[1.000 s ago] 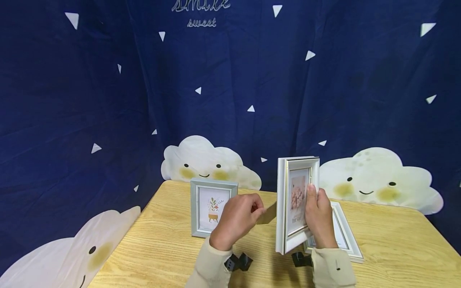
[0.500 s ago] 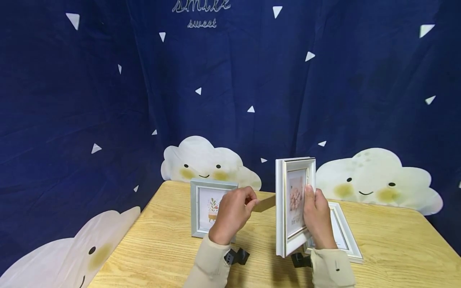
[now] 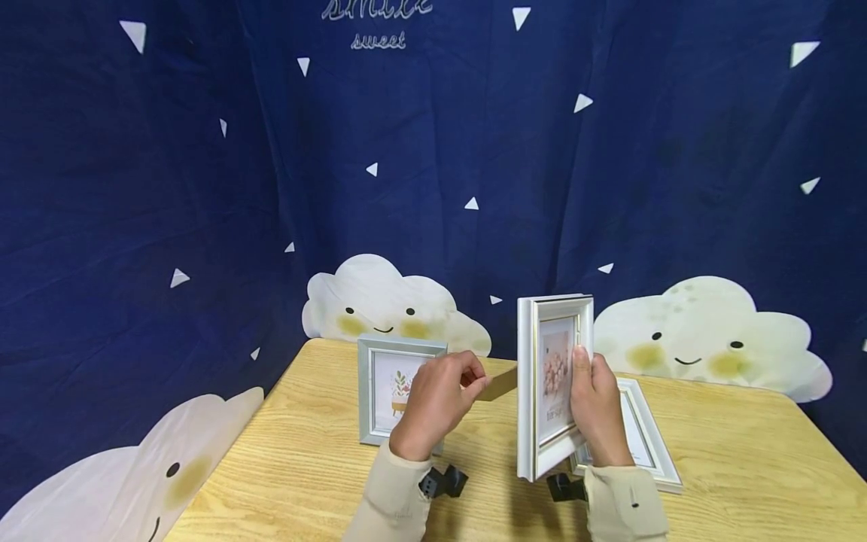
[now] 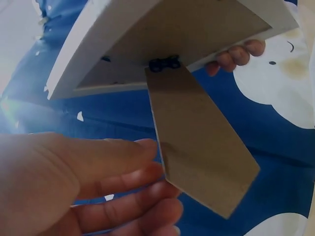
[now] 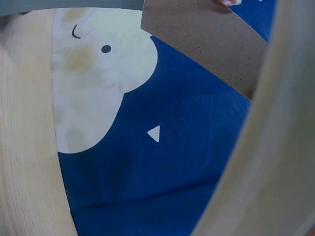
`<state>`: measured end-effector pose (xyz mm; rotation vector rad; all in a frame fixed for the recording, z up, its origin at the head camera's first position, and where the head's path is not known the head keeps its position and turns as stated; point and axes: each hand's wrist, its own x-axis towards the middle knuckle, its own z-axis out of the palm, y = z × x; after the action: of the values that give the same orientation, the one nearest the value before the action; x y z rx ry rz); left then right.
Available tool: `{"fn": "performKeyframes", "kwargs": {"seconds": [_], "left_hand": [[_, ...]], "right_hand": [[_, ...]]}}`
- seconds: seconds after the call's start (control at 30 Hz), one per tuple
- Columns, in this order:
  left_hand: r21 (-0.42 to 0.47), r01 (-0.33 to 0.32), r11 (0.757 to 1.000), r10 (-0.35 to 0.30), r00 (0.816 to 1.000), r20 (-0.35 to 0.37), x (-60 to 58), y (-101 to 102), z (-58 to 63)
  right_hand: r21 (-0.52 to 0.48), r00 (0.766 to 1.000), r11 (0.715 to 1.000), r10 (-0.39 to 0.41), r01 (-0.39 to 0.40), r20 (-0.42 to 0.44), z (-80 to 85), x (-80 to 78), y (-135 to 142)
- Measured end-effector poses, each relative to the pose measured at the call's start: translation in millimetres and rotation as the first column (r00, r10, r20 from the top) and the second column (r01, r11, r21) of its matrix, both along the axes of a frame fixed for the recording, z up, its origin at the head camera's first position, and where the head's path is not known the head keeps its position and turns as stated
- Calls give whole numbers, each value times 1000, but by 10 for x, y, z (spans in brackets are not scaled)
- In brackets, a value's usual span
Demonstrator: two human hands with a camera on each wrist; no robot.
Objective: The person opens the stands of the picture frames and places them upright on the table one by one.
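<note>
A white picture frame (image 3: pixel 556 376) with a thin gold inner line and a pinkish print stands upright in the air. My right hand (image 3: pixel 599 410) grips its right side, thumb on the front; several fingertips (image 4: pixel 241 55) curl behind its edge in the left wrist view. From the frame's back sticks out a brown fibreboard easel leg (image 4: pixel 202 137) on a dark metal hinge (image 4: pixel 165 63). My left hand (image 3: pixel 436 406) pinches that leg's free end at one edge between thumb and fingers. The right wrist view shows the leg (image 5: pixel 206 44), but not the right hand's fingers.
A grey-blue picture frame (image 3: pixel 366 391) with a plant print stands on the wooden table (image 3: pixel 291 482), partly behind my left hand. Another white frame (image 3: pixel 660 444) lies behind my right hand. A dark blue curtain (image 3: pixel 433 150) with smiling clouds closes off the back.
Since a second ago, my left hand has risen slightly and moved left, swinging the easel leg higher. The held frame has shifted slightly left. The last half second shows almost no movement.
</note>
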<state>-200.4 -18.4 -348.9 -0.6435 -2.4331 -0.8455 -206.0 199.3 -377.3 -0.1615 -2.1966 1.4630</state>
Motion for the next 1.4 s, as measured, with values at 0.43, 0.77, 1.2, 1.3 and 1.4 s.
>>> {"fn": "performKeyframes", "kwargs": {"seconds": [0.43,0.77,1.2,1.3,1.4], "left_hand": [[250,207,946,-191,978,-86,212,101,203],[223,119,968,-92,987,-129,269,172,195],[159,56,986,-59,998,14,213,72,167],[126,50,991,-55,998,32,189,50,143],[85,38,996,-42,998,53,169,24,124]], "right_hand": [[14,1000,1000,12,-12,26,1,-1,-15],[23,997,998,66,-67,35,-12,4,-36],[82,980,982,160,-170,118,-69,-21,35],[123,972,973,177,-197,158,-85,-30,61],[146,963,965,188,-217,192,-105,-46,71]]}}
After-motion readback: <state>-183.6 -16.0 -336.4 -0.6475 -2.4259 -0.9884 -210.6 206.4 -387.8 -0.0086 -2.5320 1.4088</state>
